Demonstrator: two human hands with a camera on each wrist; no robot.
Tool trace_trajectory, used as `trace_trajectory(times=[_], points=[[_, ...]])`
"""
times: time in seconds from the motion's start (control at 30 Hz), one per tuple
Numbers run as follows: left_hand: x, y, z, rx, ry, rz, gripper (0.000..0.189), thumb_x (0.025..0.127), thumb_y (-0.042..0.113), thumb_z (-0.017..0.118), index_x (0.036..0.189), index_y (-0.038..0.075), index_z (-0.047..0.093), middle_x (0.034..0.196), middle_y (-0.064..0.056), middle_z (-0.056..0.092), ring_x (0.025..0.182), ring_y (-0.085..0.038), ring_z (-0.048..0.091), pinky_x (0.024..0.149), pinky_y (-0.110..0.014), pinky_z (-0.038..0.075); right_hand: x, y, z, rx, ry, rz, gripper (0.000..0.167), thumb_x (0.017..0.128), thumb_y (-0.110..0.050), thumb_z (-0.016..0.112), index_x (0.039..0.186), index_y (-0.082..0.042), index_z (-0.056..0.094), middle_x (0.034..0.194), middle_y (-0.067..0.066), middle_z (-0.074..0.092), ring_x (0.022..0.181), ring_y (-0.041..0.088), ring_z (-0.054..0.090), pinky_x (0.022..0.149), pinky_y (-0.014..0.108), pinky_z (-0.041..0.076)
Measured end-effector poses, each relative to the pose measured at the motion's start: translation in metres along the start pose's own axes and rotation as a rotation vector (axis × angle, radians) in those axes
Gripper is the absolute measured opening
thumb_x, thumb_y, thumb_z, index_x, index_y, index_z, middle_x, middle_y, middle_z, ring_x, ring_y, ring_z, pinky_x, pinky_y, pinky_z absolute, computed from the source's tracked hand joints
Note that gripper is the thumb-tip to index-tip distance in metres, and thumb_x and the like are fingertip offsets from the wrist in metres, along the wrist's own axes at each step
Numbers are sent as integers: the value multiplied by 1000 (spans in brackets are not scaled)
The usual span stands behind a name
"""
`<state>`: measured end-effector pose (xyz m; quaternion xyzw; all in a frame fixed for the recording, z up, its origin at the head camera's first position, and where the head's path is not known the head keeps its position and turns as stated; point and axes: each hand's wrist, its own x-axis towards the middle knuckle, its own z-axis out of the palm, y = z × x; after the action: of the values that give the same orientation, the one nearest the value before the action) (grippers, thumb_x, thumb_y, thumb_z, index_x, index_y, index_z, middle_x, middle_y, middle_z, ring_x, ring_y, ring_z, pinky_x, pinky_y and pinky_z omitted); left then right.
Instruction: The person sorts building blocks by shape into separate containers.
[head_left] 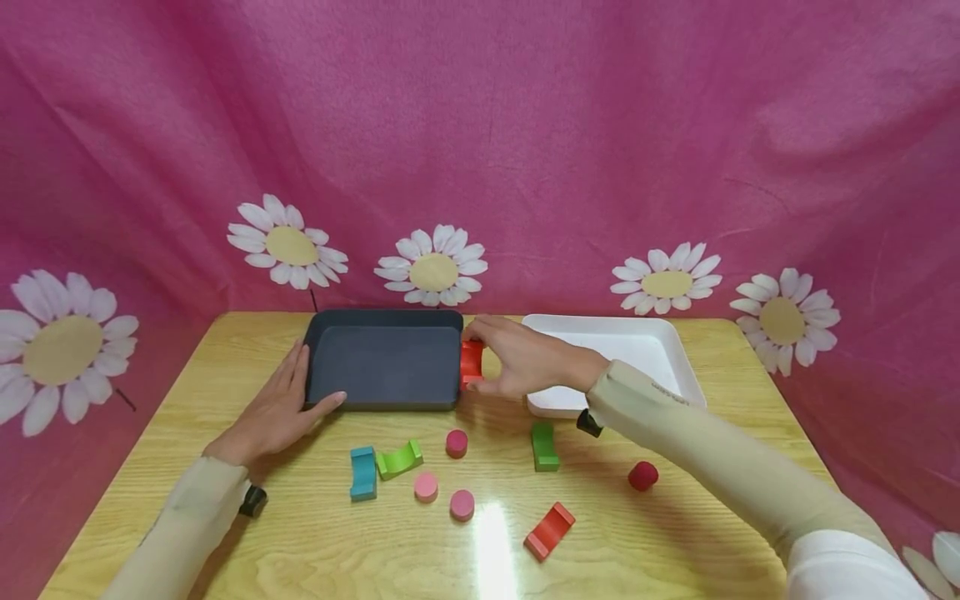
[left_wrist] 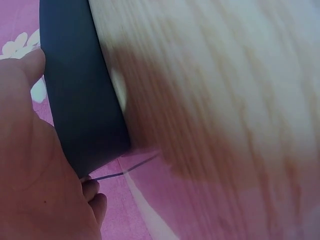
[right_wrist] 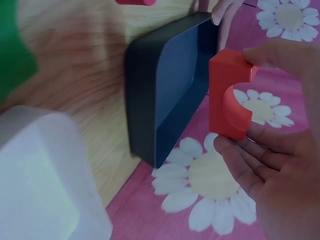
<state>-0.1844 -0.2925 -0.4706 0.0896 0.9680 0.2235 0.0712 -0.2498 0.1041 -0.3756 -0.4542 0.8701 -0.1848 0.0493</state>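
Red block held at the dark tray's edge

Right hand (head_left: 525,358) pinches red arch block (head_left: 472,363), fingers clamped on it, just beside the dark tray (head_left: 384,363) right wall. Left hand (head_left: 281,408) rests flat against tray's left side, fingers straight. More blocks lie on counter (head_left: 225,500).

Pink daisy-print backdrop (head_left: 525,150), wooden table (head_left: 675,533)

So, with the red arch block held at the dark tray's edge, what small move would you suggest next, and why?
Probably carry the red arch block leftward over the dark tray rim and release: the right hand pinches it just outside the right wall, while the left hand steadies the tray.
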Motion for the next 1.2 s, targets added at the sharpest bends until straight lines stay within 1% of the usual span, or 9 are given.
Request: trace_trajectory(times=[0.13,0.23,0.37,0.43,0.63,0.77,0.97,1.1,1.2], points=[[0,-2,1,4,-1,4,114,104,69,53,168,-3,-8,178,-24,-11,164,-47,-3,128,-70,11,26,-4,3,-1,-10,-21,56,90,-33,82,129,1,62,118,7,64,108,25,64,96,34,54],[1,-3,3,4,-3,7,114,104,70,52,168,-3,-9,178,-23,-12,164,-46,-4,128,-69,11,44,-8,6,-25,-18,-44,55,90,-32,82,129,2,62,114,7,64,105,23,63,93,31,54],[1,-2,4,2,-10,1,115,104,71,51,168,-2,-9,178,-22,-13,164,-45,-5,128,-69,10,65,-14,8,-50,-43,-72,57,90,-31,81,131,3,62,115,8,65,103,21,62,90,29,54],[1,-1,3,2,-10,-3,115,103,71,51,168,-2,-9,178,-22,-12,164,-45,-4,129,-69,11,75,-17,10,-52,-55,-85,57,90,-30,80,130,4,61,114,9,65,103,23,62,90,29,53],[3,1,2,9,-11,-3,116,103,71,53,169,-3,-7,178,-24,-10,164,-47,-1,128,-69,12,105,-24,15,-56,-109,-73,57,91,-34,80,132,1,60,112,6,63,98,17,60,84,25,51],[4,1,0,10,-15,-1,116,103,70,54,168,-4,-8,178,-25,-10,163,-48,-1,128,-70,12,123,-29,22,-49,-124,-67,55,92,-35,80,130,-2,59,112,4,62,95,14,59,80,22,51],[4,1,0,26,-19,-10,117,102,71,53,168,-4,-8,177,-26,-9,163,-49,0,128,-69,12,150,-38,28,-73,-144,-76,54,92,-35,80,129,-1,59,113,6,63,95,15,59,77,20,50],[3,1,1,31,-21,-13,117,102,71,53,168,-4,-8,177,-26,-9,163,-49,0,128,-69,12,166,-43,33,-70,-175,-75,56,92,-35,79,131,-1,58,115,8,62,97,16,58,76,21,50],[1,-1,1,23,-21,-14,117,102,71,53,168,-4,-8,177,-27,-9,162,-51,1,127,-70,15,177,-45,40,-51,-206,-66,56,92,-34,79,131,-1,57,116,7,62,98,15,58,77,20,51]])
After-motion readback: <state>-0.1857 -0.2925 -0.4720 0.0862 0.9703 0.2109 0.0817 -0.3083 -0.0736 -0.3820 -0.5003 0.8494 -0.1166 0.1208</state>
